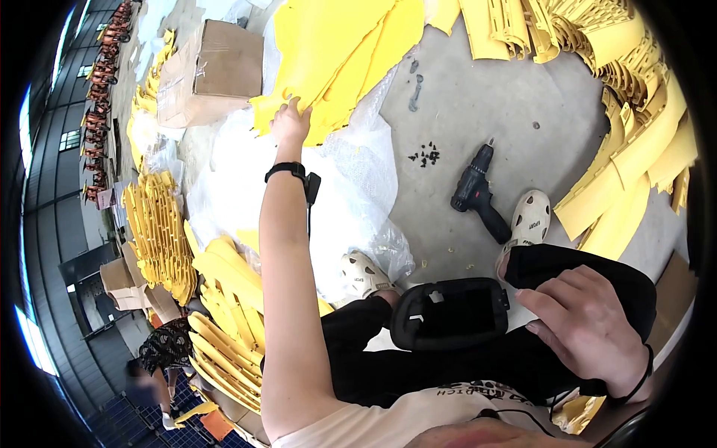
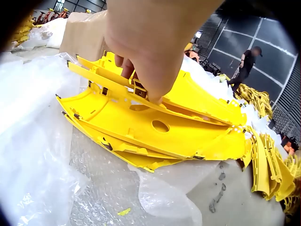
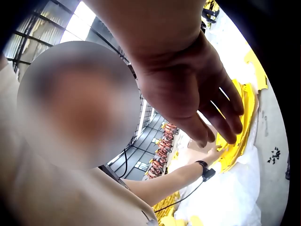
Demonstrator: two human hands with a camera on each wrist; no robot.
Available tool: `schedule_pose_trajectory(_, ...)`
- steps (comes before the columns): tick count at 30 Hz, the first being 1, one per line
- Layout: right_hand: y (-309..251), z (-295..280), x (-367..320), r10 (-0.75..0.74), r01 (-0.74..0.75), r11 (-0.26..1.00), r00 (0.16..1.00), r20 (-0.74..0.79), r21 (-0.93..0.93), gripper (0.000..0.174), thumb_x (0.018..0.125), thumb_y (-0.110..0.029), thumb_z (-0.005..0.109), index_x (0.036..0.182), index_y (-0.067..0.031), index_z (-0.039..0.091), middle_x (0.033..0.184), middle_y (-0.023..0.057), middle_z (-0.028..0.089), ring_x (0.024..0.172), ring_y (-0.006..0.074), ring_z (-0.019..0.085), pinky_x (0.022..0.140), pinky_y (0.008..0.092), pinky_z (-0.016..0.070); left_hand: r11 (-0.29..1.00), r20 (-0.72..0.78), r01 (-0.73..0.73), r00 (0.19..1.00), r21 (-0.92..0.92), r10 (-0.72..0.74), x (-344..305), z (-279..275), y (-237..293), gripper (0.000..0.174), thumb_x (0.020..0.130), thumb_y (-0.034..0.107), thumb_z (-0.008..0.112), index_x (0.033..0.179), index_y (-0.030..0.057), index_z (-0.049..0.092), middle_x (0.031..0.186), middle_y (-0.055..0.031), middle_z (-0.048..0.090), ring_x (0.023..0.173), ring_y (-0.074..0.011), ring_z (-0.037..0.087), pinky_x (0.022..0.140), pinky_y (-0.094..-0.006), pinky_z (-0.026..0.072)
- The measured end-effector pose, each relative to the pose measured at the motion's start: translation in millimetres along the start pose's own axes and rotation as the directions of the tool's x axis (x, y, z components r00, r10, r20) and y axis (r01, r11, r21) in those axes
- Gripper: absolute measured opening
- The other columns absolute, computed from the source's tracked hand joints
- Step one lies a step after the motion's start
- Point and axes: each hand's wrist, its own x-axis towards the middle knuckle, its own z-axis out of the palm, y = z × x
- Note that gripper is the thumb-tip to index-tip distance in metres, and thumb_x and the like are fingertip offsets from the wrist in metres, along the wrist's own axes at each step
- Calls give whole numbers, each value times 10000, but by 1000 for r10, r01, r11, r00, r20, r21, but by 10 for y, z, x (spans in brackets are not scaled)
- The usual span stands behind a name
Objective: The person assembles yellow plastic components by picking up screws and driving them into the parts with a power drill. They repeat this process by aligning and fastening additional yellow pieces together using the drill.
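My left hand (image 1: 290, 123) reaches forward to a stack of curved yellow plastic panels (image 1: 347, 52) lying on clear plastic wrapping. In the left wrist view, the fingers of that hand (image 2: 146, 56) pinch the edge of an upper yellow panel (image 2: 193, 96). Below it, more panels (image 2: 188, 136) lie overlapped, one with an oval hole and small black clips along the rims. My right hand (image 1: 586, 325) is held above my lap, holding nothing. Its fingers are relaxed and slightly spread in the right wrist view.
A black cordless drill (image 1: 474, 190) lies on the floor beside scattered small black parts (image 1: 427, 154). Between my legs is a black pouch (image 1: 448, 313). A cardboard box (image 1: 213, 71) stands beyond my left hand. Stacked yellow panels (image 1: 627, 172) line the right; another person (image 2: 244, 66) stands farther off.
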Motion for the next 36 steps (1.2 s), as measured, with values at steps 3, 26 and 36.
schedule_pose_trajectory(3, 11, 9, -14, -40, 40, 999, 999, -7, 3, 362, 743, -100, 710, 1075, -1, 605, 816, 86, 586, 749, 257, 573, 687, 368, 427, 997, 26, -78, 997, 24, 78, -3, -148, 53, 286, 881, 346, 629, 1073, 135, 645, 1040, -97, 644, 1004, -281, 607, 854, -468, 440)
schedule_pose_trajectory(26, -22, 91, -513, -121, 123, 987, 992, 32, -105, 314, 820, -172, 664, 1094, -40, 586, 866, 105, 579, 894, 290, 580, 798, 406, 444, 735, -201, -157, 979, -660, 29, -262, -3833, -245, 279, 969, 276, 605, 949, 0, 644, 705, 41, 546, 610, -12, 418, 530, -192, 335)
schedule_pose_trajectory(36, -496, 143, -238, -287, 161, 954, 727, -624, -251, 671, 722, -169, 774, 1309, -59, 468, 1334, 171, 450, 1228, 377, 436, 976, 417, 413, 731, -248, -671, 735, -126, 631, -2169, -4661, 863, 107, 864, 77, 686, 861, -13, 629, 753, -90, 557, 620, -181, 547, 563, -289, 433)
